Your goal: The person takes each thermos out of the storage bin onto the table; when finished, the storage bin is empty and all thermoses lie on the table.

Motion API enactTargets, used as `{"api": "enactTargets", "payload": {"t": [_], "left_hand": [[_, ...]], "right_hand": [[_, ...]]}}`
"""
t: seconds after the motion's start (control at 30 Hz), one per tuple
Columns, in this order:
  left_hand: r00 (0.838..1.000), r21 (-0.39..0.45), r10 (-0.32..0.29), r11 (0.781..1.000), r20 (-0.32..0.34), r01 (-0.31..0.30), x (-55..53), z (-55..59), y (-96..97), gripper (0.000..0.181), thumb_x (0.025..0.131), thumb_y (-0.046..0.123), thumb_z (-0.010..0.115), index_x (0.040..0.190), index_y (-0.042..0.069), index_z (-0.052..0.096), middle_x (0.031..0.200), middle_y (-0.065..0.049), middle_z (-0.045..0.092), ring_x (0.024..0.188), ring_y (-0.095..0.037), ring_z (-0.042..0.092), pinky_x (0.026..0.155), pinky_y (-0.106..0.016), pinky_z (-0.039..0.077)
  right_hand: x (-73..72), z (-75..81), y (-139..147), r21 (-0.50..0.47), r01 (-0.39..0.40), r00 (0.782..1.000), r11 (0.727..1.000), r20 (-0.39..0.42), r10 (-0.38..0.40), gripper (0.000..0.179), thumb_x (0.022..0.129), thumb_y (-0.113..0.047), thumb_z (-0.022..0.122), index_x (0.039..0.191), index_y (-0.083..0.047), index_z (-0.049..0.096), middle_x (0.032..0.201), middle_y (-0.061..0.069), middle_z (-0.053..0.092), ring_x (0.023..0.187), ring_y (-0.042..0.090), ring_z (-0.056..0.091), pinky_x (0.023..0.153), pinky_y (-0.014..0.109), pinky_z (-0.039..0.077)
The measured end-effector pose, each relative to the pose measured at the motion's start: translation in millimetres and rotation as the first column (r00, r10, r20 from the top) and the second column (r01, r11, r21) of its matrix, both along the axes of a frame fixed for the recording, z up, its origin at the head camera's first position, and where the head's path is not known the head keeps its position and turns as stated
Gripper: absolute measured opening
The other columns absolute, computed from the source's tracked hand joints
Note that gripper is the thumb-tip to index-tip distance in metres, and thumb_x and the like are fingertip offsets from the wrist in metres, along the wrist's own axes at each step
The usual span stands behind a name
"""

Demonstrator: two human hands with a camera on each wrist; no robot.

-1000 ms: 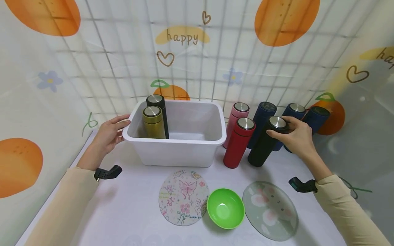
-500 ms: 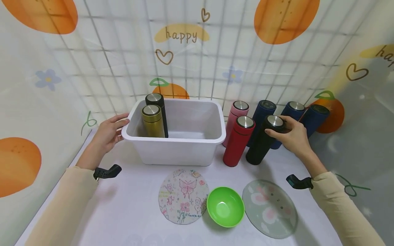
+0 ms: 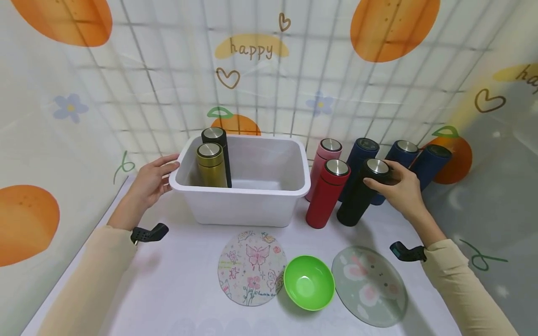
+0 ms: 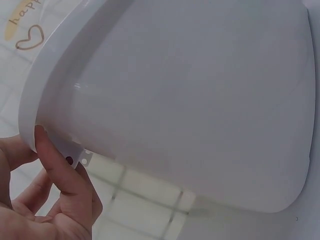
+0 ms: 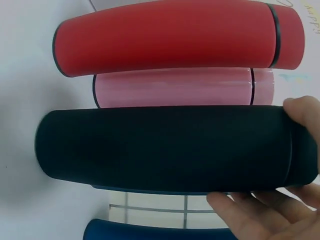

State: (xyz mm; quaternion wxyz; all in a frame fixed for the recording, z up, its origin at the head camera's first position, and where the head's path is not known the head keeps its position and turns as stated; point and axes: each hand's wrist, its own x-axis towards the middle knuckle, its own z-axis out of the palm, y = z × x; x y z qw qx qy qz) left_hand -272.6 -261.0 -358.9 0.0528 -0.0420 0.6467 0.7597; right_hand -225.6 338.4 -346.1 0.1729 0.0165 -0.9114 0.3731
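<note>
My right hand (image 3: 402,189) grips a black thermos (image 3: 357,200) near its steel-topped lid, thumb on one side and fingers on the other. In the right wrist view the same thermos (image 5: 165,147) lies across the picture, its lid end in the hand. Beside it stand a red thermos (image 3: 328,196) and, behind that, a pink thermos (image 3: 322,156). At the left, my left hand (image 3: 149,184) holds the end rim of a white plastic tub (image 3: 244,207); the left wrist view shows fingers (image 4: 60,165) at the rim. Inside the tub stand a gold thermos (image 3: 211,168) and a black one (image 3: 221,140).
Several blue thermoses (image 3: 431,161) stand behind the right hand, partly hidden. In front lie a round butterfly-patterned mat (image 3: 248,268), a green bowl (image 3: 309,283) and a round grey-green mat (image 3: 370,289). A printed curtain over a wire grid (image 3: 269,93) backs the table.
The right hand and black thermos have shifted very slightly left, closer to the red thermos. The left hand stays on the tub's rim, and the tub keeps its place.
</note>
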Motion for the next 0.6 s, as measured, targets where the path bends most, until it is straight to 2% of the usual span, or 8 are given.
{"api": "enactTargets", "payload": {"t": [0.17,0.27,0.37,0.4,0.47,0.6], "left_hand": [[1.0,-0.01,-0.008,1.0,0.0,0.008,-0.4,1.1,1.1,0.061,0.095,0.023,0.071,0.149,0.008,0.045,0.124,-0.001,0.054,0.094,-0.014,0.063,0.072,-0.026,0.058],[1.0,-0.016,-0.011,1.0,0.009,0.011,0.1,1.4,2.4,0.061,0.096,0.023,0.071,0.149,0.009,0.045,0.125,0.0,0.053,0.095,-0.014,0.062,0.073,-0.027,0.058],[1.0,-0.004,-0.016,1.0,0.011,0.017,0.4,1.7,2.5,0.061,0.096,0.022,0.07,0.149,0.009,0.044,0.125,-0.001,0.052,0.096,-0.014,0.062,0.073,-0.027,0.058],[1.0,-0.002,-0.017,1.0,0.01,0.017,0.6,1.9,2.4,0.061,0.096,0.022,0.07,0.15,0.009,0.044,0.125,-0.001,0.052,0.096,-0.014,0.062,0.073,-0.027,0.058],[1.0,-0.001,-0.014,1.0,0.007,0.014,1.0,2.3,1.8,0.061,0.096,0.022,0.07,0.15,0.009,0.044,0.125,-0.001,0.052,0.096,-0.014,0.062,0.072,-0.026,0.057],[1.0,-0.007,-0.01,1.0,0.009,0.01,2.6,3.3,1.1,0.061,0.096,0.023,0.07,0.15,0.009,0.044,0.125,0.0,0.052,0.097,-0.015,0.061,0.072,-0.026,0.057]], "right_hand": [[3.1,1.3,-1.2,0.02,0.026,1.0,0.999,-0.015,-0.025,0.077,0.083,-0.044,0.081,0.143,-0.007,0.051,0.123,0.022,0.065,0.105,0.032,0.062,0.066,0.017,0.047],[6.3,3.7,-2.6,0.013,0.054,0.998,0.998,-0.034,-0.054,0.084,0.081,-0.046,0.082,0.147,-0.007,0.047,0.129,0.023,0.062,0.112,0.037,0.061,0.079,0.035,0.053],[10.1,9.4,-5.1,-0.009,0.078,0.995,0.997,-0.062,-0.078,0.086,0.079,-0.046,0.084,0.147,-0.009,0.047,0.134,0.02,0.06,0.117,0.036,0.059,0.092,0.053,0.046],[11.3,11.8,-6.4,-0.014,0.083,0.994,0.996,-0.071,-0.084,0.087,0.079,-0.046,0.084,0.147,-0.009,0.047,0.135,0.019,0.06,0.119,0.036,0.059,0.095,0.055,0.045],[13.1,16.7,-9.1,-0.02,0.1,0.991,0.995,-0.092,-0.102,0.085,0.078,-0.045,0.085,0.147,-0.01,0.048,0.136,0.016,0.06,0.12,0.034,0.059,0.097,0.05,0.047],[16.8,26.0,-15.7,-0.036,0.145,0.979,0.989,-0.14,-0.149,0.081,0.079,-0.043,0.085,0.146,-0.012,0.05,0.139,0.009,0.059,0.122,0.028,0.059,0.093,0.036,0.052]]}}
